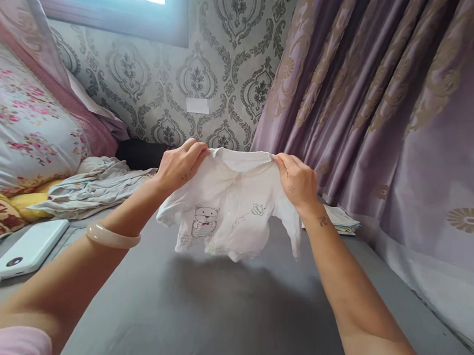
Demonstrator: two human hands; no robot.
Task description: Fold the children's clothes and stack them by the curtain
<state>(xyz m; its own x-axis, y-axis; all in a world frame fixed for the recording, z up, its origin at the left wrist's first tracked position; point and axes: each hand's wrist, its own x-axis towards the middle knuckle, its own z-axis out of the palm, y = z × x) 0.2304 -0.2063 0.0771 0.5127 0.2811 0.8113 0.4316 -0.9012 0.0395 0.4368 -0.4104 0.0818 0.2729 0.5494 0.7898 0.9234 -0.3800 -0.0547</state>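
A small white baby shirt (235,199) with a printed bear, a bee and a front opening hangs stretched between my hands, its hem above the grey sheet (227,317). My left hand (183,165) pinches one shoulder near the collar. At the other shoulder, my right hand (297,181) grips the fabric the same way. The sleeves droop outward on both sides. Beneath the shirt a soft shadow falls on the sheet.
To the left lie a white power bank (29,249) with a cable, a crumpled grey cloth (98,187) and a floral pillow (25,125). Folded cloths (341,221) are stacked behind my right wrist. A purple curtain (368,100) hangs on the right.
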